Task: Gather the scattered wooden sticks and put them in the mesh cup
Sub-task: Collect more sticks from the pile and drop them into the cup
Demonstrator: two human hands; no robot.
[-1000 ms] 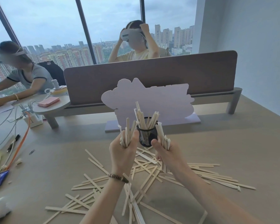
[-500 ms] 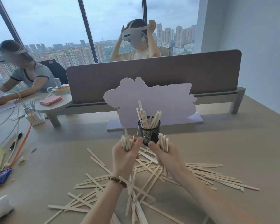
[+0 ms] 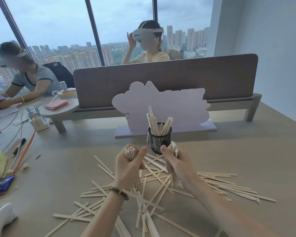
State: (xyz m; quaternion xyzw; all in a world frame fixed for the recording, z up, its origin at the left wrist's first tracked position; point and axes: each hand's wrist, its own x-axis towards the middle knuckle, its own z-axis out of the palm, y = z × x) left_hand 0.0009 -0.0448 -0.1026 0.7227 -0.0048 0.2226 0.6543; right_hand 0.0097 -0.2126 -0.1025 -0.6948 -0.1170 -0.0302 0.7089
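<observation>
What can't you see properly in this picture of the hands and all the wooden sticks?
Head view:
- Bottom of the black mesh cup: hidden behind the right hand.
- Number of sticks gripped in the left hand: curled fingers cover them.
- Loose pale wooden sticks nearest the camera: cut off by the bottom edge.
- Blue packet: print blurred.

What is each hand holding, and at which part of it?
Each hand grips a bundle of wooden sticks around the upper part: the left hand and the right hand. The stick tips show above the fists, near the mesh cup.

Scattered wooden sticks [image 3: 217,183] before upright, part-filled mesh cup [image 3: 159,139]
</observation>
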